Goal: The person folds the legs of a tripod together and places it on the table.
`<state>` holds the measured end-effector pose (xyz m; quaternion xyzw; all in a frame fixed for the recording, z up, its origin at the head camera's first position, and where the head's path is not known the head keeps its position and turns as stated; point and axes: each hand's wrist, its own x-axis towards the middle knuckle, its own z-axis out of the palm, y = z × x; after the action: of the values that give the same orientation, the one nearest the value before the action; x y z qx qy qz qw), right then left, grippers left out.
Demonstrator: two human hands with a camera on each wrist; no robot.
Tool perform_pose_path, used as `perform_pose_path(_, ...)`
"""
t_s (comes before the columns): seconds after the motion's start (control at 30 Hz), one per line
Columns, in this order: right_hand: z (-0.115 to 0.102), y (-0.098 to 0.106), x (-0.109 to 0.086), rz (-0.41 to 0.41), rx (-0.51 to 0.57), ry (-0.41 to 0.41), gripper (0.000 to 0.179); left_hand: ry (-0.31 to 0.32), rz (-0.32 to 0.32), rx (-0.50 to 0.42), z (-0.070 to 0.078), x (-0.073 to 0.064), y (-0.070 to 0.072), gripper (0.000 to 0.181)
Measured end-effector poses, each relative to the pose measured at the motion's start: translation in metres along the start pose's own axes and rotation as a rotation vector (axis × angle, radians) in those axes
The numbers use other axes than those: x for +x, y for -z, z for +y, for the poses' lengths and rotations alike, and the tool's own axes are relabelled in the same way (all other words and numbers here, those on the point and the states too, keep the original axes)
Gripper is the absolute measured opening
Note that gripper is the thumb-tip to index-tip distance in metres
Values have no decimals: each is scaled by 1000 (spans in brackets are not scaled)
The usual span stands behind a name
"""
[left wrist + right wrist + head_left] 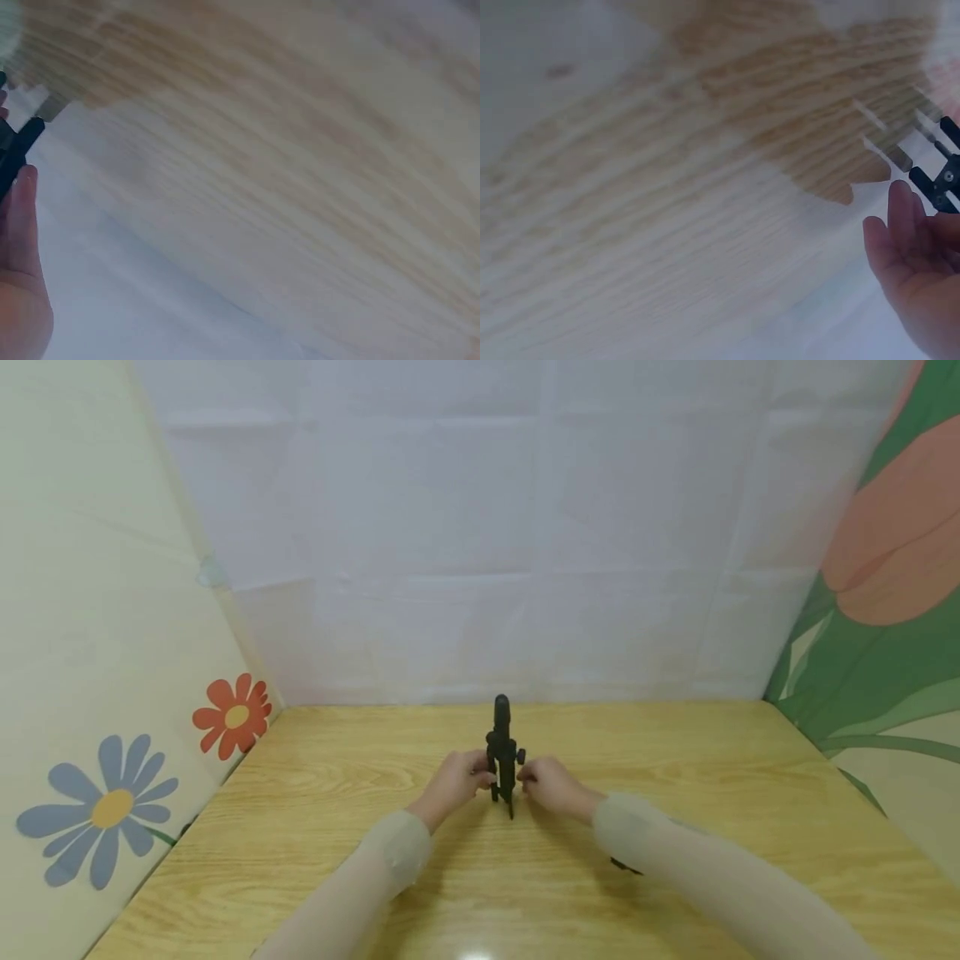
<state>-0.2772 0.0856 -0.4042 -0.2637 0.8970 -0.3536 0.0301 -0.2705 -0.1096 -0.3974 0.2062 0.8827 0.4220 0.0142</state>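
A slim black stand-like device [502,739] with small side knobs is upright over the wooden table, between both hands; its exact kind is unclear. My left hand [457,779] grips its lower left side with curled fingers. On the other side, my right hand [553,783] has its fingertips at the lower right part, just below a round knob [521,756]. The left wrist view catches only one edge of the black device [24,150] beside the thumb. In the right wrist view, dark legs or prongs of the device [941,176] lie against the fingers, partly out of frame.
The wood-grain table [315,827] reaches back to a white sheet-covered wall [480,527]. Partly hidden under the right forearm lies a small dark thing [625,865]. Flower-patterned panels [112,810] stand at both sides.
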Motion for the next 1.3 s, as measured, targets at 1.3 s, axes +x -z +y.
perform_pose_path(1.3, 8, 6, -15, 31, 7, 36, 9, 76, 47, 81, 18, -13, -15, 9)
